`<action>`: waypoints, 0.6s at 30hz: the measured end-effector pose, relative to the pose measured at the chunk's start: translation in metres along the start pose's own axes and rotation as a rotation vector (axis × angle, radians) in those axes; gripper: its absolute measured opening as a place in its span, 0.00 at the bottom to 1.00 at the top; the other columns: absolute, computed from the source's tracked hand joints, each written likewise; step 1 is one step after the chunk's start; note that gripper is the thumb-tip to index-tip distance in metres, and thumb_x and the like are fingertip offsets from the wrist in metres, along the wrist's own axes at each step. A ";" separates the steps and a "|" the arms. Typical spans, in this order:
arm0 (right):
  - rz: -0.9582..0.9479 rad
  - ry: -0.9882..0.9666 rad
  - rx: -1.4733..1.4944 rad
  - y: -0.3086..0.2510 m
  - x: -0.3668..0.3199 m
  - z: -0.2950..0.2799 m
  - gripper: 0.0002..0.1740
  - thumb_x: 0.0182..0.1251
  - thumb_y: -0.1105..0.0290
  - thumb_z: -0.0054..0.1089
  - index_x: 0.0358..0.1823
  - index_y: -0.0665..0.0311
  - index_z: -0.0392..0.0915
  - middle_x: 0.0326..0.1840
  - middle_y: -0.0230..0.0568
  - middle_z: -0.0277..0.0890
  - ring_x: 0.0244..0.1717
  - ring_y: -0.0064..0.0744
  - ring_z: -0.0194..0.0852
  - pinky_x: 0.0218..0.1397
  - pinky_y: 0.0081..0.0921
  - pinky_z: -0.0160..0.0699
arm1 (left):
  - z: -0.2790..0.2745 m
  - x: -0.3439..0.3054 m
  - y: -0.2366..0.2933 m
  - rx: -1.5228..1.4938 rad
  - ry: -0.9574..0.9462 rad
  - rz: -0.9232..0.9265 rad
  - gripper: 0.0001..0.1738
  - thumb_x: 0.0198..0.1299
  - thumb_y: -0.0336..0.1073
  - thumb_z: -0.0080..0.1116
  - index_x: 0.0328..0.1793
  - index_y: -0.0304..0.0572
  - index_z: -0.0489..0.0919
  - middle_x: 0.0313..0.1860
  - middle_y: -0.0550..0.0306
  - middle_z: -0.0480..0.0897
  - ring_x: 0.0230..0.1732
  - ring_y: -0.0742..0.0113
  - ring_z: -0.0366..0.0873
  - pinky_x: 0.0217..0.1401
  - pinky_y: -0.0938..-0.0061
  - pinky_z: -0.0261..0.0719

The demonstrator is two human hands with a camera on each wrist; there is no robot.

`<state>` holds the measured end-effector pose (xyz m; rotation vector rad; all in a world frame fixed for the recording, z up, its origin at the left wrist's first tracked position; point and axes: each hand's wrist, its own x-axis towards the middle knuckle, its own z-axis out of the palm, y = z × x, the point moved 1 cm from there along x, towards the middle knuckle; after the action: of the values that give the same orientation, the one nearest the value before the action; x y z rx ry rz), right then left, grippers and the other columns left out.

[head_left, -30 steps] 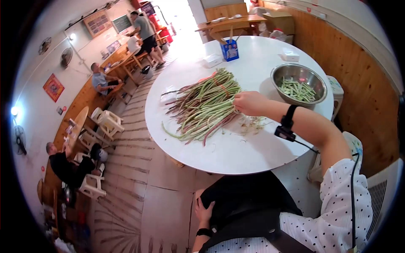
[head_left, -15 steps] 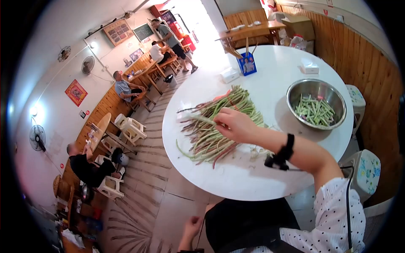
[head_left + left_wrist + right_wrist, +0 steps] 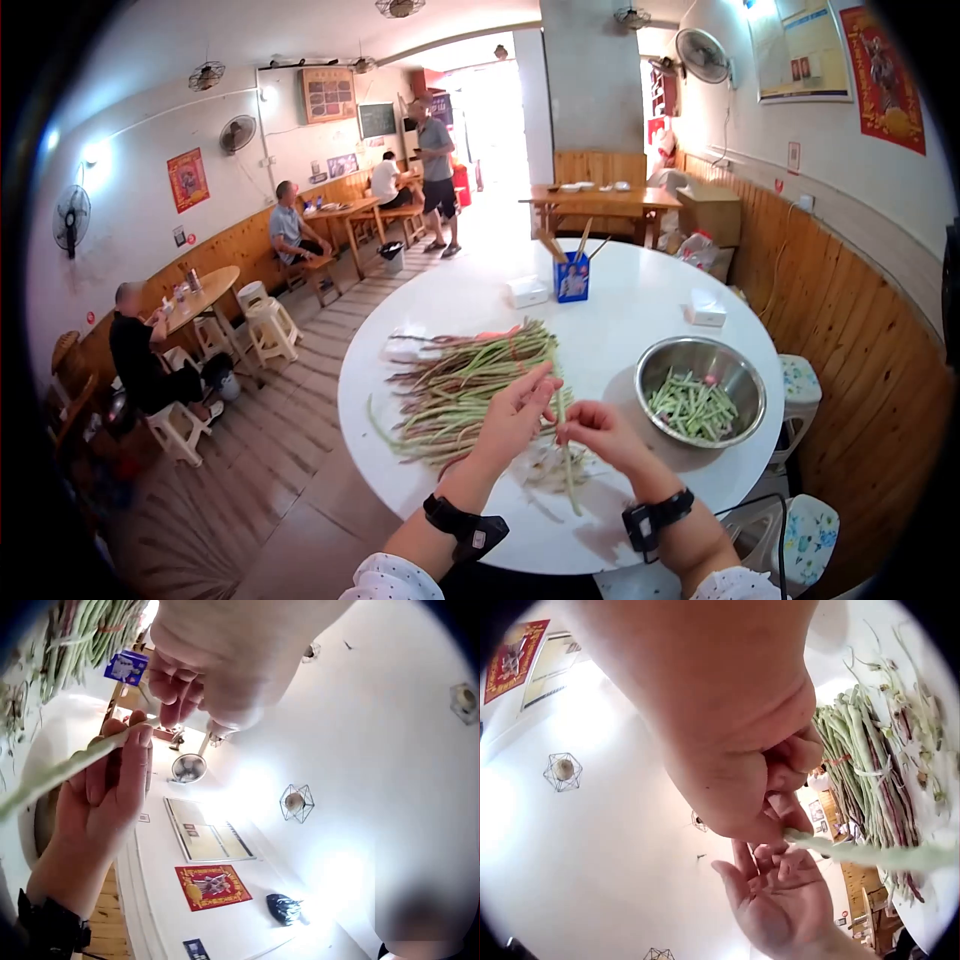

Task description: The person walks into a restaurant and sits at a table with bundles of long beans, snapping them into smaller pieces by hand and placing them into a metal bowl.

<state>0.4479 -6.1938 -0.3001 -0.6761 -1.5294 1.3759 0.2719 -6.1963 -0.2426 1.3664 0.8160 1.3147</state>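
My right hand [image 3: 600, 432] pinches one long green bean [image 3: 571, 480] between thumb and fingers, and its length hangs down over the table. My left hand [image 3: 515, 415] is at the bean's upper end, its fingertips close to those of the right hand. The right wrist view shows the left palm turned up, with the thumb apart from the loosely bent fingers. Beside the left hand lies a big pile of long beans [image 3: 450, 385], green and purplish, tied in bundles. Bean trimmings [image 3: 550, 472] are scattered beneath the hands.
A steel bowl [image 3: 645, 385] of cut bean pieces [image 3: 695, 405] stands on the right of the round white table [image 3: 630, 285]. A blue chopstick holder [image 3: 571, 278] and white tissue packs [image 3: 705, 308] are farther back. Stools [image 3: 805, 540] stand at the right; people sit and stand beyond.
The right hand has lifted a bean from the pile and drawn it back toward the body. The left hand has come up from the lap to meet it. The head view has tilted up.
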 end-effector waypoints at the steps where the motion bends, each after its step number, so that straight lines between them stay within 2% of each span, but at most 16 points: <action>1: 0.065 0.005 -0.070 0.002 -0.002 -0.004 0.07 0.69 0.72 0.61 0.44 0.68 0.78 0.35 0.33 0.82 0.37 0.19 0.80 0.45 0.20 0.78 | 0.002 0.007 -0.012 -0.012 0.007 0.004 0.21 0.68 0.36 0.60 0.65 0.35 0.75 0.37 0.61 0.78 0.28 0.78 0.74 0.26 0.83 0.71; 4: 0.124 0.066 -0.318 -0.005 -0.010 0.006 0.10 0.68 0.67 0.64 0.42 0.67 0.79 0.31 0.33 0.82 0.31 0.22 0.80 0.36 0.22 0.77 | -0.003 0.011 -0.074 -0.058 0.126 0.074 0.20 0.69 0.38 0.59 0.62 0.36 0.73 0.37 0.60 0.77 0.25 0.79 0.72 0.24 0.81 0.70; 6: 0.070 0.091 -0.666 -0.006 -0.014 0.013 0.12 0.66 0.63 0.65 0.41 0.66 0.80 0.29 0.35 0.82 0.28 0.25 0.79 0.34 0.24 0.76 | -0.004 0.015 -0.099 -0.128 0.250 0.107 0.20 0.69 0.38 0.59 0.62 0.37 0.72 0.37 0.60 0.77 0.25 0.79 0.71 0.23 0.80 0.69; 7: 0.036 0.101 -0.853 -0.008 -0.013 0.012 0.14 0.66 0.60 0.65 0.41 0.65 0.80 0.28 0.35 0.82 0.27 0.26 0.79 0.32 0.26 0.76 | -0.002 0.018 -0.092 -0.180 0.195 0.031 0.22 0.70 0.39 0.58 0.64 0.37 0.70 0.39 0.59 0.77 0.25 0.79 0.71 0.23 0.80 0.69; 8: 0.123 0.081 -0.795 -0.009 -0.013 0.012 0.16 0.64 0.56 0.65 0.42 0.61 0.81 0.27 0.39 0.82 0.25 0.32 0.80 0.32 0.29 0.77 | -0.004 0.013 -0.083 -0.226 0.147 -0.057 0.23 0.70 0.39 0.57 0.66 0.37 0.69 0.41 0.59 0.78 0.25 0.79 0.71 0.24 0.80 0.70; 9: 0.131 0.076 -0.823 -0.008 -0.015 0.014 0.15 0.65 0.57 0.65 0.42 0.61 0.82 0.27 0.39 0.83 0.25 0.33 0.80 0.32 0.29 0.77 | -0.009 0.015 -0.083 -0.282 0.069 -0.159 0.24 0.71 0.40 0.56 0.68 0.37 0.69 0.42 0.59 0.80 0.25 0.79 0.71 0.25 0.81 0.69; 11: 0.108 0.064 -0.889 -0.003 -0.012 0.014 0.15 0.65 0.58 0.65 0.44 0.60 0.82 0.28 0.39 0.83 0.25 0.37 0.81 0.30 0.32 0.77 | -0.016 0.016 -0.088 -0.299 0.026 -0.219 0.23 0.72 0.41 0.55 0.68 0.37 0.72 0.39 0.63 0.82 0.26 0.80 0.71 0.27 0.83 0.68; 14: -0.085 0.383 -0.962 -0.002 -0.007 0.017 0.16 0.65 0.60 0.65 0.49 0.59 0.80 0.29 0.38 0.83 0.23 0.37 0.80 0.29 0.32 0.76 | -0.015 0.011 -0.085 -0.218 0.004 -0.222 0.20 0.71 0.41 0.56 0.63 0.39 0.77 0.37 0.64 0.82 0.27 0.80 0.71 0.28 0.82 0.69; 15: -0.125 0.411 -0.982 -0.011 -0.004 0.018 0.20 0.65 0.67 0.64 0.58 0.58 0.76 0.34 0.39 0.83 0.25 0.38 0.80 0.30 0.31 0.77 | -0.013 0.009 -0.084 -0.167 -0.006 -0.210 0.19 0.71 0.41 0.57 0.62 0.39 0.79 0.36 0.64 0.82 0.27 0.79 0.72 0.28 0.80 0.69; 18: -0.270 0.417 -1.057 -0.016 -0.002 0.014 0.26 0.63 0.76 0.61 0.65 0.57 0.72 0.39 0.41 0.83 0.28 0.39 0.80 0.32 0.30 0.77 | -0.002 0.004 -0.089 0.232 -0.048 0.199 0.16 0.67 0.41 0.61 0.55 0.40 0.83 0.32 0.61 0.81 0.28 0.75 0.74 0.29 0.74 0.71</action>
<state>0.4394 -6.2047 -0.2841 -1.2255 -1.8393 0.1065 0.2866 -6.1701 -0.3267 1.6919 0.8362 1.3647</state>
